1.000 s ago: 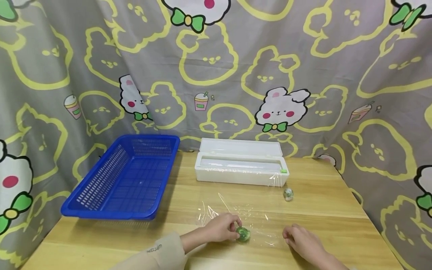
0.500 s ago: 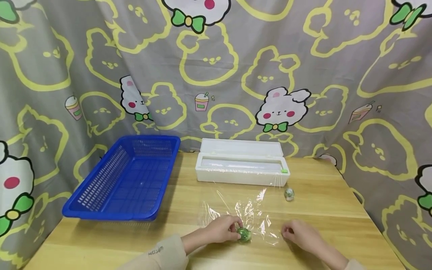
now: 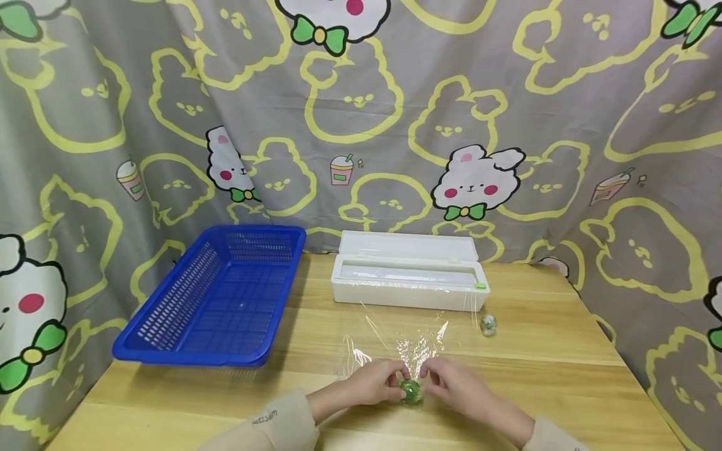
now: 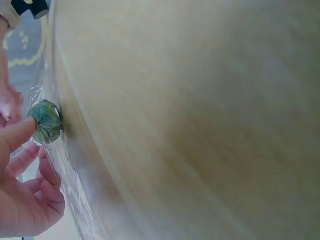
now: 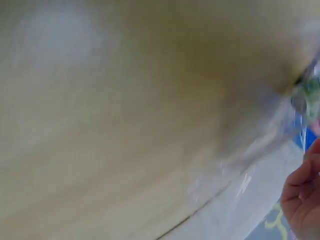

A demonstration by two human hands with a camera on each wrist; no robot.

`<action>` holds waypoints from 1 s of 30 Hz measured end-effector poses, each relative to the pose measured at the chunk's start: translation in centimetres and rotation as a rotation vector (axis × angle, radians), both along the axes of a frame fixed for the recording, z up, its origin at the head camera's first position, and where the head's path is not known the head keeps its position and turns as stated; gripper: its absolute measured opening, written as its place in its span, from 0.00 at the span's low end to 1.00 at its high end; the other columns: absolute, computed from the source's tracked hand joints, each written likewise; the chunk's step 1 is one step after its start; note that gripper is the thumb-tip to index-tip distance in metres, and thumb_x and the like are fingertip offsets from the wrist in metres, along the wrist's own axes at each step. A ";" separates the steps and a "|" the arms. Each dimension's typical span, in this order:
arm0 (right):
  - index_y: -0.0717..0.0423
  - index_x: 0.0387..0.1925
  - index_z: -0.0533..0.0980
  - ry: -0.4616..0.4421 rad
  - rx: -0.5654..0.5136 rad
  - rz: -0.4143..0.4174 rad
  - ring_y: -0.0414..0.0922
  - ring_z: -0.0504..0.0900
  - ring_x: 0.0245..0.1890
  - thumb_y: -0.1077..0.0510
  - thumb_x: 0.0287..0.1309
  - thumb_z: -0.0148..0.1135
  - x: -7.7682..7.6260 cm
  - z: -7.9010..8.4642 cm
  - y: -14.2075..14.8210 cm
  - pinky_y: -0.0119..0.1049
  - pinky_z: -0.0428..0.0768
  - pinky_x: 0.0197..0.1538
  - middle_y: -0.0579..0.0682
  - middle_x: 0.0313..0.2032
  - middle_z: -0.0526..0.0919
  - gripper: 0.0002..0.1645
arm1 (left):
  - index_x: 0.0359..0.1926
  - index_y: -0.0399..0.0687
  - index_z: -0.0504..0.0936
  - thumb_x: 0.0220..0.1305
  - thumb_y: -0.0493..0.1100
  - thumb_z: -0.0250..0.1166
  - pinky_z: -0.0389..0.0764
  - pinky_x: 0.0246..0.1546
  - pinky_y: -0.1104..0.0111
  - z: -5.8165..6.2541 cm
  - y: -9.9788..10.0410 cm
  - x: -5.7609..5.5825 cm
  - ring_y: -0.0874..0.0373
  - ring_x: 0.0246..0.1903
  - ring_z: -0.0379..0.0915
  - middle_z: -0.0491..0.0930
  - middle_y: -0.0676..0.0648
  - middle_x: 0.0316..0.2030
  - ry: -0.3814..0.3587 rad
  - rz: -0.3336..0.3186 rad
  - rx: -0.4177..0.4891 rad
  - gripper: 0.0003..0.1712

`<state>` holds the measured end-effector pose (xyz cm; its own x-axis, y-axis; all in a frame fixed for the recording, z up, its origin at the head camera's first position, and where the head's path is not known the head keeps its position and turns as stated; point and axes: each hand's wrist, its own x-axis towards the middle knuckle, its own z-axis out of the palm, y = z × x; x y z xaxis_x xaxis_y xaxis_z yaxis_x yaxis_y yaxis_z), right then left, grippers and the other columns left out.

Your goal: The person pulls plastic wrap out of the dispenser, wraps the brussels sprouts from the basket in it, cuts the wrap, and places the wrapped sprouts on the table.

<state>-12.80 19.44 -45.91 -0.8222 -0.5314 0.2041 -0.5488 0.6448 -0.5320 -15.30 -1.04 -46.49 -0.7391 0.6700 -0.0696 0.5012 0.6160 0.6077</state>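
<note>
A small round green Brussels sprout point(image 3: 411, 393), with clear film over it, sits near the front of the table. My left hand point(image 3: 375, 382) holds it from the left. In the left wrist view the thumb presses on the film-covered sprout point(image 4: 46, 121), with curled fingers below. My right hand point(image 3: 459, 388) is close at the sprout's right, pinching the cling film. That sheet of cling film point(image 3: 383, 338) spreads over the wood from the white box towards both hands. In the right wrist view the film point(image 5: 240, 175) stretches beside the right hand point(image 5: 305, 195), whose fingertips are partly cut off.
A white cling film box point(image 3: 408, 297) with its lid up stands at the back. Right of its front corner lies another small film-wrapped green ball point(image 3: 488, 324). A blue plastic basket point(image 3: 209, 313) takes up the left side. A patterned curtain point(image 3: 383, 125) hangs behind the table.
My right hand has moved left, from the film's right edge to the sprout, bringing the film over it. The left hand has stayed on the sprout. The view has shifted slightly.
</note>
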 end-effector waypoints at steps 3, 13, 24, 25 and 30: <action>0.50 0.31 0.74 -0.055 0.037 0.007 0.28 0.61 0.20 0.53 0.46 0.66 0.1 -0.6 -0.4 0.24 0.66 0.23 0.33 0.21 0.65 0.11 | 0.38 0.48 0.77 0.51 0.40 0.67 0.68 0.19 0.80 0.0 0.0 0.0 0.72 0.16 0.62 0.72 0.60 0.18 -0.005 -0.003 0.004 0.12; 0.48 0.27 0.72 -0.062 0.053 -0.050 0.29 0.61 0.19 0.56 0.43 0.68 0.1 -1.1 -1.3 0.25 0.64 0.22 0.34 0.19 0.65 0.12 | 0.40 0.48 0.77 0.53 0.40 0.65 0.69 0.19 0.80 -0.2 -0.4 -0.4 0.72 0.16 0.64 0.73 0.60 0.19 -0.033 -0.033 0.021 0.12; 0.50 0.27 0.75 -0.052 0.108 -0.045 0.30 0.61 0.18 0.56 0.45 0.67 -0.5 -0.3 -1.4 0.25 0.63 0.20 0.34 0.18 0.66 0.08 | 0.49 0.47 0.77 0.53 0.43 0.66 0.70 0.30 0.78 1.8 -1.4 -1.6 0.69 0.28 0.68 0.76 0.55 0.28 0.045 -0.096 -0.059 0.20; 0.50 0.27 0.75 -0.059 0.109 -0.042 0.30 0.60 0.18 0.56 0.45 0.66 -0.6 -0.3 -1.4 0.25 0.63 0.20 0.34 0.18 0.66 0.08 | 0.48 0.48 0.77 0.53 0.43 0.66 0.70 0.30 0.78 1.9 -1.3 -1.6 0.68 0.29 0.68 0.76 0.54 0.29 0.057 -0.082 -0.055 0.19; 0.53 0.27 0.76 -0.073 0.093 -0.042 0.30 0.61 0.17 0.59 0.47 0.65 -0.7 -0.2 -1.4 0.25 0.64 0.19 0.36 0.18 0.67 0.05 | 0.41 0.50 0.79 0.48 0.45 0.69 0.69 0.29 0.79 1.9 -0.6 -1.3 0.68 0.28 0.68 0.75 0.53 0.31 0.144 -0.057 -0.078 0.17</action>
